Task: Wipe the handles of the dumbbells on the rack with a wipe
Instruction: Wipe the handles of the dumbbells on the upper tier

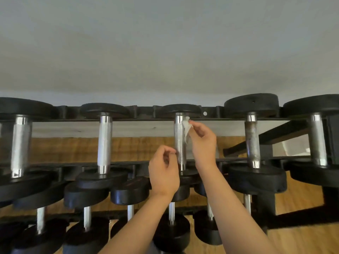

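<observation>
You are standing in a weights room, whether a gym or a home gym you cannot tell. A black steel rack (141, 111) runs the whole width before you in two tiers. Dumbbells (104, 140) lie across it side by side, larger ones on the upper tier and smaller ones (130, 195) on the lower. They have round black heads and chrome knurled handles (178, 149). Under the rack lies a wood-look floor (73, 149), and behind it stands a plain pale wall (165, 43) with a white skirting board (128, 128).
</observation>
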The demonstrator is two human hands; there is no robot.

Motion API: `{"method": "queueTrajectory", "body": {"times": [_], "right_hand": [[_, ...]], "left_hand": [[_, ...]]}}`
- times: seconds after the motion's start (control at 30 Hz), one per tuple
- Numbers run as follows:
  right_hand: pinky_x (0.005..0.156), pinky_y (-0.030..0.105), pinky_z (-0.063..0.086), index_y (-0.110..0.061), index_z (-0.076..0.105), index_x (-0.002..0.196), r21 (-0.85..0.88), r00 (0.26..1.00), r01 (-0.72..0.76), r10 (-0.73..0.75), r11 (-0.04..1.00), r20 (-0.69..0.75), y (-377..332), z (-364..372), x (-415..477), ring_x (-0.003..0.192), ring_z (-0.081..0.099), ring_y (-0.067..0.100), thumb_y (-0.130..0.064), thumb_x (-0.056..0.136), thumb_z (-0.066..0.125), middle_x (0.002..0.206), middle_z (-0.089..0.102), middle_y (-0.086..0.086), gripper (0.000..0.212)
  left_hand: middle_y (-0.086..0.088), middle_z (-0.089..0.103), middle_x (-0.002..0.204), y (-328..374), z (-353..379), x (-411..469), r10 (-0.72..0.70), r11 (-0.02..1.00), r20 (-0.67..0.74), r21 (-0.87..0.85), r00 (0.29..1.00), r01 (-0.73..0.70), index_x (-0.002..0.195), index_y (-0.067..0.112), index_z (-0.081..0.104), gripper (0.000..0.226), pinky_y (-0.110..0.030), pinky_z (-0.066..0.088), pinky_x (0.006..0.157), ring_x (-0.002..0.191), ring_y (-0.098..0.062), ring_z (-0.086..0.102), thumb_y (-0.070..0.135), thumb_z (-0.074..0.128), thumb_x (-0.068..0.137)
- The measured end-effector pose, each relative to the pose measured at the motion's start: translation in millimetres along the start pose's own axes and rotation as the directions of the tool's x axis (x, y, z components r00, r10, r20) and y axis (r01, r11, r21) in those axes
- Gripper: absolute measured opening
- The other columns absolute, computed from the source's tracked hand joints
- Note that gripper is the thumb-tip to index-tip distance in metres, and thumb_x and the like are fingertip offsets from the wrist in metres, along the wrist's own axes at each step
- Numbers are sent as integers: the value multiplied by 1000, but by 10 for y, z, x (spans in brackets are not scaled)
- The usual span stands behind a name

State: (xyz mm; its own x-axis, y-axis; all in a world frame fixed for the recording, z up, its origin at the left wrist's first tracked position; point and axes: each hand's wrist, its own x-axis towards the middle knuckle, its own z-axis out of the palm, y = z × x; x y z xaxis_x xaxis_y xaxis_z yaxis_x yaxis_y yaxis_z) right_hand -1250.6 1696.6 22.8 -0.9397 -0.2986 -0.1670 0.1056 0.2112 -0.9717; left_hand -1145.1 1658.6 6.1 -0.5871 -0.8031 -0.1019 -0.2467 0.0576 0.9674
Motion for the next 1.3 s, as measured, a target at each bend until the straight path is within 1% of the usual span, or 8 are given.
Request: {"method": "queueTrajectory", "body": {"times": [0.23,0.37,0.53,0.7,0.8,0.97,1.1,1.3], "right_hand": [[62,22,44,3,65,90,42,986,-160,162,986,-41,19,156,75,66,53,15,-17,101,48,70,56,5,28],[60,10,48,-21,68,85,-83,999,-27,23,996,-48,-29,130,-26,66,61,-5,-14,97,54,72,66,-12,20],[64,47,46,13,57,100,-49,969,-242,239,969,-58,-100,196,88,70,48,40,-11,100,42,79,51,30,28],[58,17,47,-3,71,87,-45,990,-93,87,995,-112,-110,196,64,58,53,5,-13,97,53,65,60,3,23],[57,23,38,16,57,91,62,967,-240,244,969,-71,-16,198,104,63,44,30,-13,100,44,77,48,30,32],[53,17,37,0,57,68,-21,987,-145,143,989,-78,-48,162,-111,61,42,12,-8,97,48,63,46,8,31],[56,26,31,-2,57,78,3,963,-263,263,965,-56,-124,201,115,70,38,19,-8,98,41,72,42,9,26],[56,27,43,-11,65,68,-218,998,-34,24,975,-50,-88,142,-41,59,51,12,-10,95,53,64,62,10,29]], "left_hand": [[11,63,77,-23,29,-16,29,997,-25,-75,999,-31,81,21,61,15,-13,46,67,72,-6,61,20,49,90],[10,62,73,-48,20,-23,45,994,-46,-93,998,-50,77,23,59,17,-14,46,65,70,-8,60,23,47,89],[8,62,72,-110,55,-23,13,995,-60,-97,998,-19,77,20,60,18,-17,48,65,69,-8,60,21,48,90],[6,62,70,-94,64,2,-5,995,-41,-96,999,1,75,21,60,20,-22,49,63,66,-8,58,18,47,91],[6,63,71,-110,63,-9,-46,994,-19,-97,999,44,75,21,60,18,-27,51,67,67,-8,59,21,49,89],[0,61,69,-93,27,-4,-85,993,15,-86,996,86,71,19,58,18,-27,49,64,64,-10,57,21,49,87],[-1,58,66,-117,14,8,-117,991,28,-62,993,118,70,17,57,20,-24,46,64,61,-8,54,16,52,89],[-2,57,65,-114,12,26,-135,991,32,-10,990,136,68,15,54,25,-23,45,61,59,-8,52,14,55,94]]}}
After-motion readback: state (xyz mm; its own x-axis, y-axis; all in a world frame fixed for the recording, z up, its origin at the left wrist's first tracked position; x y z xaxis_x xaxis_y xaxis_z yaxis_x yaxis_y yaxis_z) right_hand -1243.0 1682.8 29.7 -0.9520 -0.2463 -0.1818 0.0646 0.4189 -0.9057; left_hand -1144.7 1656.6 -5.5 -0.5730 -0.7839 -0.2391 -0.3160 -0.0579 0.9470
